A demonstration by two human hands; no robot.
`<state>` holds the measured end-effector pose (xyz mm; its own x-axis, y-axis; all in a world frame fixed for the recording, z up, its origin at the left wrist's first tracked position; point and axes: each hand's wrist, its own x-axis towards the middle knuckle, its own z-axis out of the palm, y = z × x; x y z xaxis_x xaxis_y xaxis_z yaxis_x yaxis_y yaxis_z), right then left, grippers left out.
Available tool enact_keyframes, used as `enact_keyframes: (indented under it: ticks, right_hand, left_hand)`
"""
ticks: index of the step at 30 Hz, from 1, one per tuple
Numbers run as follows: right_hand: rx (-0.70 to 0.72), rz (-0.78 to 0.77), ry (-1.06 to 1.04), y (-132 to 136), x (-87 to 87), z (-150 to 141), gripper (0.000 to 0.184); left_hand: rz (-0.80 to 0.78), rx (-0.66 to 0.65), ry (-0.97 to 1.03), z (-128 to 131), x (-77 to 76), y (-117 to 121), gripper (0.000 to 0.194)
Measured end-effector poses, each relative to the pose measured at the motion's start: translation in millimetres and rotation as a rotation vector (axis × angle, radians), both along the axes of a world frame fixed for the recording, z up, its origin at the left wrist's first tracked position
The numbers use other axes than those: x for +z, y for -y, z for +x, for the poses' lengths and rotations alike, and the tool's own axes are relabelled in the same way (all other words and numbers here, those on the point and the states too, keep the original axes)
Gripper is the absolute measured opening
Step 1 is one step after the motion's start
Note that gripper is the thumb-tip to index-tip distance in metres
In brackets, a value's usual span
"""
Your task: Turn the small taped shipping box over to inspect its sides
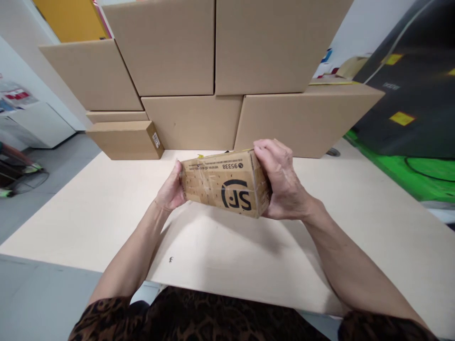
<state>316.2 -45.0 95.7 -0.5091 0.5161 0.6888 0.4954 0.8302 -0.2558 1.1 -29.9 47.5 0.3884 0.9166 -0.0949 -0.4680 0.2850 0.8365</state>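
Note:
A small brown cardboard parcel [223,185] with a black "SF" logo and clear tape is held above the pale table [106,208], its print upside down to me. My left hand [170,189] grips its left end, fingers hidden behind the box. My right hand [282,182] wraps over its right end, fingers curled across the top edge.
Large plain cardboard boxes [213,61] are stacked along the table's far edge, with a flat smaller box [124,139] at the left. A dark panel with yellow labels [408,94] and a green surface stand at the right. White furniture sits at the far left.

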Motion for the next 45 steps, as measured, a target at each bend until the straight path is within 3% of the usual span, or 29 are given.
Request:
enact_keyframes:
  ticks: [3, 7, 9, 11, 14, 17, 20, 24, 28, 31, 35, 38, 41, 45]
  right_hand:
    - [-0.055, -0.004, -0.034, -2, -3.3, 1, 0.122]
    - [-0.076, -0.025, -0.065, -4, -9.7, 0, 0.129]
    - [-0.077, -0.036, -0.067, -5, -12.6, -2, 0.132]
    - [-0.066, -0.018, -0.071, -4, -14.7, -4, 0.134]
    - [-0.051, 0.001, -0.073, -2, -15.8, -8, 0.135]
    - [-0.058, -0.043, -0.074, 0, -16.0, -11, 0.132]
    - [-0.072, -0.054, -0.089, 1, -17.6, -15, 0.129]
    - [-0.053, 0.044, -0.09, 2, -22.5, -20, 0.129]
    - [-0.07, 0.194, -0.115, 1, -29.3, -28, 0.127]
    - [-0.13, 0.228, -0.154, -1, -35.0, -31, 0.128]
    - [-0.176, 0.17, -0.222, -5, -39.2, -27, 0.129]
    - [-0.2, 0.064, -0.298, -6, -39.5, -24, 0.127]
    - [-0.203, -0.089, -0.405, -9, -39.3, -22, 0.131]
    - [-0.083, -0.359, -0.613, -15, -37.9, -19, 0.131]
  left_hand:
    - [0.055, 0.153, -0.05, 17, -1.9, 4, 0.052]
    - [0.178, 0.43, -0.157, 29, -5.1, 6, 0.069]
    - [0.293, 0.603, -0.296, 29, -4.4, 9, 0.076]
    - [0.464, 0.689, -0.483, 26, -1.5, 13, 0.076]
    - [0.744, 0.68, -0.717, 24, 5.8, 21, 0.073]
    - [0.914, 0.602, -0.805, 31, 13.8, 35, 0.078]
    - [1.047, 0.441, -0.798, 46, 19.1, 51, 0.085]
    - [1.224, 0.203, -0.828, 63, 18.5, 65, 0.066]
    - [1.494, 0.274, -0.894, 55, 12.4, 55, 0.062]
    - [1.666, 0.349, -1.059, 35, 7.4, 35, 0.082]
    - [1.584, 0.422, -1.227, 5, -1.6, 8, 0.084]
    - [1.461, 0.43, -1.204, -13, -10.3, -6, 0.083]
    - [1.252, 0.425, -1.064, -20, -17.3, -15, 0.084]
    - [0.868, 0.474, -0.681, -9, -21.8, -14, 0.101]
